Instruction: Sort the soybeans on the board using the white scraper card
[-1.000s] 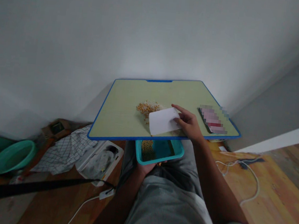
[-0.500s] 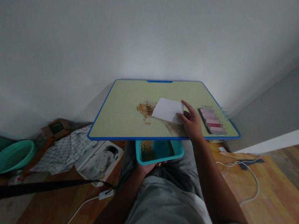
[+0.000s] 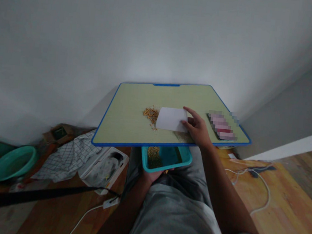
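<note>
Between the thumb and fingers of my right hand [image 3: 197, 126] is a white card [image 3: 171, 119], low over the tabletop. Its left edge comes up against a pile of yellow beans [image 3: 151, 114], with pale bits among them. Part of the pile may be hidden under the card. My left hand [image 3: 153, 175] grips a teal plastic tray [image 3: 164, 170] from below, under the table's front edge. More beans and a patch of small greenish grains [image 3: 154, 161] lie in the tray's left part. A patch of fine brownish grains [image 3: 184, 137] is spread near the table's front edge.
The light green folding table [image 3: 124, 128] has a blue rim and stands by the wall. A phone [image 3: 221, 127], partly pixelated, lies on its right side. On the floor are a teal basin [image 3: 13, 164], a checked cloth [image 3: 66, 156], an open white box [image 3: 107, 167] and cables [image 3: 268, 196].
My right hand has moved the white card slightly left and toward me, against the beans. The tray and my left hand stay in place.
</note>
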A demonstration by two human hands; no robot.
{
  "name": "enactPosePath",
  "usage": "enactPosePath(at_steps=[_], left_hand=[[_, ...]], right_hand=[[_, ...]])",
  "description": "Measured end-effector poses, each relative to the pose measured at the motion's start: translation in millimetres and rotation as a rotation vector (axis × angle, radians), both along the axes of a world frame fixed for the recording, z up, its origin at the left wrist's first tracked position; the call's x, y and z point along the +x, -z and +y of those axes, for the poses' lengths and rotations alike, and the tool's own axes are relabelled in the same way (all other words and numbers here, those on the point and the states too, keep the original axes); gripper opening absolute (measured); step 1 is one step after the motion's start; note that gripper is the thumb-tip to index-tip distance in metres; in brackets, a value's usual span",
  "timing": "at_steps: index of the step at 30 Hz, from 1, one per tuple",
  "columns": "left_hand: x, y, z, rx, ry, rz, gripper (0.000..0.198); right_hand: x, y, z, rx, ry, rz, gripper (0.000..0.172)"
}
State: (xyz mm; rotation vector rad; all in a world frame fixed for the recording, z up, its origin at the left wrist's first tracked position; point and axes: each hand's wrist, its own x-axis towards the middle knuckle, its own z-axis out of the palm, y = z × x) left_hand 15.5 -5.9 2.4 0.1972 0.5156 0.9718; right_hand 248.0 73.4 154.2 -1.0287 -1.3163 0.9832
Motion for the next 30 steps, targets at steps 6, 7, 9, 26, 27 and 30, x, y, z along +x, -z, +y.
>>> enactPosePath(at_steps=[6, 7, 9, 26, 27, 30], left_hand=[[-1.0, 0.6, 1.4, -0.013, -0.004, -0.012, 0.057], [-1.2, 0.4, 1.6, -0.015, -0.001, -0.009, 0.056], [-1.6, 0.2, 1.7, -0.020, 0.002, -0.002, 0.056], [-0.1, 3.1, 1.0, 0.027, -0.001, 0.044, 0.060], [-0.2, 4.8, 1.1, 0.033, -0.004, 0.041, 0.058], [-0.9, 9.1, 1.3, 0.027, -0.021, 0.030, 0.054]], right_hand=[[0.3, 1.1, 0.7, 0.008, -0.020, 0.001, 0.075], [0.4, 1.3, 1.0, 0.011, -0.020, 0.005, 0.076], [0.7, 1.8, 1.4, 0.009, -0.035, 0.013, 0.077], [-0.5, -0.6, -0.8, -0.016, -0.100, 0.029, 0.079], [-0.5, -0.7, -0.6, -0.011, -0.091, 0.029, 0.079], [-0.4, -1.7, -0.7, -0.006, -0.067, 0.031, 0.078]])
